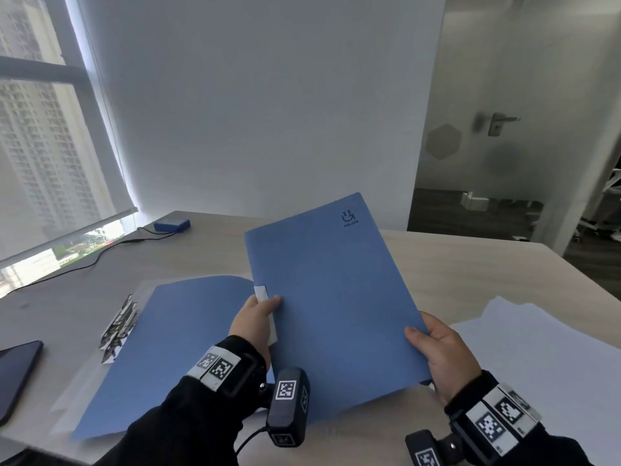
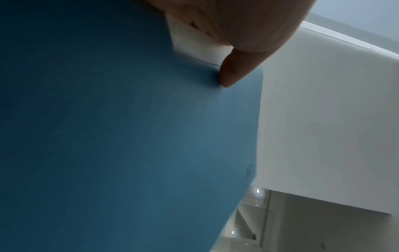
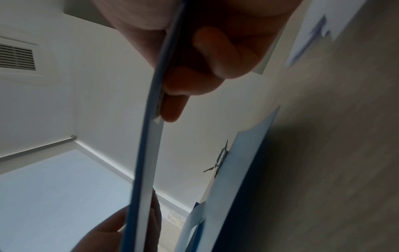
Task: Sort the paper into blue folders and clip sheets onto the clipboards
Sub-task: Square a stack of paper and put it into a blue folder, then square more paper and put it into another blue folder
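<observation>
Both wrists, in black sleeves with tagged bands, sit nearest the head camera, and above them a closed blue folder (image 1: 336, 297) is held up off the worktop (image 1: 470, 264), tilted with its printed cover facing the person. Going by size, the worktop comes first, then a second blue folder (image 1: 174, 348) lying flat to the left, a spread of white paper (image 1: 537, 348) at the right, and a row of metal clips (image 1: 119, 326) at the flat folder's left edge, perhaps belonging to clipboards, though I cannot tell. At the raised folder's left edge the left hand (image 1: 255, 319) pinches it, thumb on the cover beside a white spine strip (image 1: 265, 311). Its near right corner is grasped by the right hand (image 1: 440, 348), thumb on top and fingers (image 3: 207, 80) curled beneath. My reading is that the step in hand is readying this folder for filing. Next it probably needs opening, then sheets from the right-hand pile laid in squarely, without creasing.
</observation>
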{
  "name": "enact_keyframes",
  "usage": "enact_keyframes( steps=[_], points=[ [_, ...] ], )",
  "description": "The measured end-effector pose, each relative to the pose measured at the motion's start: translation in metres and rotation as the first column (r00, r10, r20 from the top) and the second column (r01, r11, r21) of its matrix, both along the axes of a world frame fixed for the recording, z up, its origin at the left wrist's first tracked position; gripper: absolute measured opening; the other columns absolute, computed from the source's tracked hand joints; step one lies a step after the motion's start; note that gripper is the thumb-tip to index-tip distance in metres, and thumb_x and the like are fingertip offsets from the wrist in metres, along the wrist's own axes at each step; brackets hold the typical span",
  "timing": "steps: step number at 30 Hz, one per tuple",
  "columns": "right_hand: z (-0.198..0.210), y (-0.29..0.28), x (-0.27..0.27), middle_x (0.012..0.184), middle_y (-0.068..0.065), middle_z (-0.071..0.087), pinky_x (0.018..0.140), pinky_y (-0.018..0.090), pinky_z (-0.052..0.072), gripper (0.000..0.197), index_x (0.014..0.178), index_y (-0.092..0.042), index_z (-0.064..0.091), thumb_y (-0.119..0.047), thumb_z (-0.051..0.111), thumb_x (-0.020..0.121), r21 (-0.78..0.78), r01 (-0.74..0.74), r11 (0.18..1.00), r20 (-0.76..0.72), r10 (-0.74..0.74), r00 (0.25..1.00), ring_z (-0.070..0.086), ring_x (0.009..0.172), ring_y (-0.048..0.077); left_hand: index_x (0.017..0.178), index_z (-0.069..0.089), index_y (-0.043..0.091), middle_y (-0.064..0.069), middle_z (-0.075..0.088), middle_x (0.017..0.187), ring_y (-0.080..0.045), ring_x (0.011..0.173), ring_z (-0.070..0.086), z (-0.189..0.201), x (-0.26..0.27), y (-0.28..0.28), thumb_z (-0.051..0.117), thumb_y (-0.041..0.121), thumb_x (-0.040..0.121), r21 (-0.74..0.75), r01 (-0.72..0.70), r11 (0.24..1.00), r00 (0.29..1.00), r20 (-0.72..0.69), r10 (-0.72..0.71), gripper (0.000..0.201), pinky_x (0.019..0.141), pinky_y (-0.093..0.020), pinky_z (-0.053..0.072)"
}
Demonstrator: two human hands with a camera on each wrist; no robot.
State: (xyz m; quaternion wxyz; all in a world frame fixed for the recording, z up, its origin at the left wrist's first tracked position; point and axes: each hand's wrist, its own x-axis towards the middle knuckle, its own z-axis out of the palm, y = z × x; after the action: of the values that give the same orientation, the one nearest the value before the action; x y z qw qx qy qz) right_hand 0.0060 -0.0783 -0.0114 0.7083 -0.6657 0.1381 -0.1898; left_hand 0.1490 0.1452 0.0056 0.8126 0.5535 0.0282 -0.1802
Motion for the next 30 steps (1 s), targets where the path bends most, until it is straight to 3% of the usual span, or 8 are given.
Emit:
enact_keyframes(
  steps=[3, 6, 11, 16, 21, 26, 28, 30],
  points=[
    [0.004, -0.014, -0.003, 0.096, 0.014, 0.073, 0.053, 0.028, 0.051, 0.021, 0.106, -0.014, 0.061, -0.003, 0.048, 0.095, 0.032, 0.084, 0.996, -0.026, -0.083, 0.996, 0.069, 0.073, 0.03, 0.119, 0.062, 0.011, -0.013, 0.071, 0.11, -0.033, 0.092, 0.068, -0.007, 0.003, -0.011, 0.054, 0.016, 0.09, -0.027, 0.116, 0.993, 0.993, -0.012, -0.116, 0.031, 0.077, -0.042, 0.056],
    [0.003, -0.041, -0.001, 0.084, 0.013, 0.064, 0.037, 0.017, 0.026, 0.018, 0.105, -0.017, 0.056, -0.005, 0.047, 0.095, 0.069, 0.198, 0.978, -0.064, -0.194, 0.979, 0.048, 0.044, 0.016, 0.121, 0.061, 0.013, -0.012, 0.07, 0.112, -0.029, 0.091, 0.067, -0.018, 0.001, -0.028, 0.054, 0.021, 0.09, 0.043, 0.155, 0.987, 0.988, -0.017, -0.155, 0.032, 0.07, -0.036, 0.054],
    [-0.005, -0.107, 0.023, 0.074, 0.01, 0.049, 0.037, 0.015, 0.024, 0.011, 0.104, -0.018, 0.054, -0.014, 0.047, 0.098, 0.152, 0.384, 0.911, -0.184, -0.355, 0.916, 0.035, 0.036, 0.014, 0.103, 0.067, 0.014, -0.005, 0.073, 0.101, -0.021, 0.094, 0.067, -0.025, -0.011, -0.054, 0.057, 0.024, 0.09, 0.184, 0.193, 0.964, 0.98, -0.002, -0.197, 0.019, 0.073, -0.033, 0.047],
    [-0.014, -0.16, 0.064, 0.074, 0.01, 0.051, 0.037, 0.016, 0.03, 0.017, 0.111, -0.02, 0.057, -0.022, 0.048, 0.096, 0.04, 0.455, 0.889, -0.305, -0.423, 0.853, 0.038, 0.044, 0.017, 0.093, 0.068, 0.015, -0.004, 0.073, 0.088, -0.02, 0.083, 0.067, -0.026, -0.01, -0.061, 0.06, 0.022, 0.088, 0.244, 0.205, 0.948, 0.978, -0.001, -0.211, 0.011, 0.066, -0.031, 0.045],
    [-0.015, -0.179, 0.089, 0.062, 0.012, 0.055, 0.038, 0.019, 0.032, 0.032, 0.103, -0.011, 0.061, -0.039, 0.05, 0.092, -0.025, 0.458, 0.889, -0.383, -0.432, 0.817, 0.045, 0.044, 0.021, 0.087, 0.068, 0.015, -0.002, 0.071, 0.078, -0.018, 0.074, 0.065, -0.026, -0.012, -0.062, 0.06, 0.021, 0.088, 0.285, 0.197, 0.938, 0.977, 0.026, -0.213, 0.01, 0.058, -0.027, 0.043],
    [-0.006, -0.169, 0.086, 0.079, 0.017, 0.069, 0.034, 0.019, 0.045, 0.026, 0.111, -0.013, 0.057, -0.031, 0.056, 0.092, 0.289, 0.481, 0.828, -0.377, -0.364, 0.852, 0.062, 0.05, 0.023, 0.084, 0.069, 0.015, -0.001, 0.07, 0.077, -0.018, 0.071, 0.063, -0.022, -0.018, -0.064, 0.058, 0.02, 0.089, 0.326, 0.198, 0.924, 0.969, 0.074, -0.234, 0.013, 0.057, -0.027, 0.041],
    [-0.001, -0.164, 0.068, 0.096, 0.013, 0.066, 0.039, 0.023, 0.05, 0.021, 0.112, -0.015, 0.055, -0.023, 0.053, 0.093, 0.326, 0.482, 0.813, -0.317, -0.387, 0.866, 0.066, 0.05, 0.021, 0.085, 0.069, 0.014, -0.001, 0.07, 0.077, -0.018, 0.071, 0.063, -0.019, -0.024, -0.071, 0.057, 0.02, 0.09, 0.336, 0.205, 0.919, 0.962, 0.105, -0.253, 0.014, 0.059, -0.029, 0.042],
    [0.003, -0.161, 0.041, 0.114, 0.007, 0.058, 0.049, 0.029, 0.053, 0.019, 0.112, -0.016, 0.053, -0.02, 0.053, 0.094, 0.311, 0.487, 0.816, -0.264, -0.418, 0.869, 0.068, 0.065, 0.024, 0.085, 0.068, 0.011, -0.003, 0.069, 0.076, -0.019, 0.071, 0.061, -0.016, -0.032, -0.081, 0.056, 0.017, 0.091, 0.32, 0.205, 0.925, 0.956, 0.139, -0.26, 0.015, 0.06, -0.03, 0.042]
  ],
)
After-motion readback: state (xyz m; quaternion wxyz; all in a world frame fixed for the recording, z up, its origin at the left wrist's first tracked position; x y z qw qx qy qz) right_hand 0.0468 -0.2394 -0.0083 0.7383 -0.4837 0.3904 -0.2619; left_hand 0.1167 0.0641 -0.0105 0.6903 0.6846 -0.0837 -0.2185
